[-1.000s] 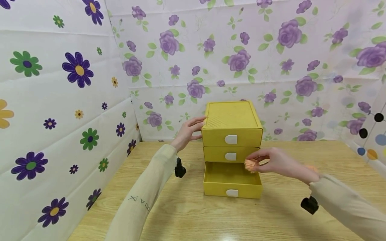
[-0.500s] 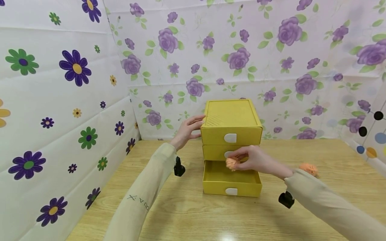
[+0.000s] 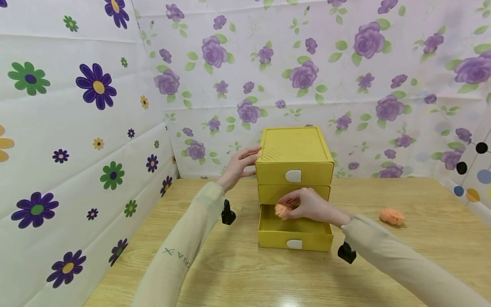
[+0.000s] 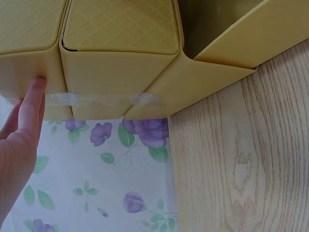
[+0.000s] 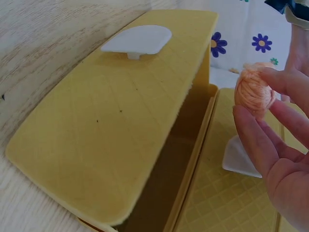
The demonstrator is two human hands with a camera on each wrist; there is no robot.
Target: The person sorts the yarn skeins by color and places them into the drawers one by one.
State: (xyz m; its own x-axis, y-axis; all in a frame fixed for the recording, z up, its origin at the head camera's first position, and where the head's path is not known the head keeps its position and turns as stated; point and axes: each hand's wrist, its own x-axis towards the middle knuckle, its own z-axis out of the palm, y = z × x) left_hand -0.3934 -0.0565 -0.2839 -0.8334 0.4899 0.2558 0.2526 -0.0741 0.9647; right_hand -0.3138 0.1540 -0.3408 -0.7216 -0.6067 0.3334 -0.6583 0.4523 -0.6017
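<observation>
A yellow three-drawer box (image 3: 293,145) stands on the wooden table, its bottom drawer (image 3: 295,241) pulled out and the upper two closed. My right hand (image 3: 312,205) pinches a small ball of peach yarn (image 3: 282,211) between thumb and fingers, over the left part of that drawer. In the right wrist view the wound strands of the yarn ball (image 5: 253,91) show beside the drawer front (image 5: 116,106). My left hand (image 3: 238,168) touches the box's left side near the top with extended fingers; the left wrist view shows a fingertip (image 4: 38,84) against the yellow wall.
A second peach yarn ball (image 3: 392,216) lies on the table (image 3: 230,273) to the right of the box. White tabs (image 3: 294,244) serve as drawer pulls. Flower-printed sheets (image 3: 215,85) stand behind and to the left.
My right hand has carried the yarn ball leftward, from the drawer's right edge to over its left part. The second yarn ball has come out from behind the right arm. My left hand stays put.
</observation>
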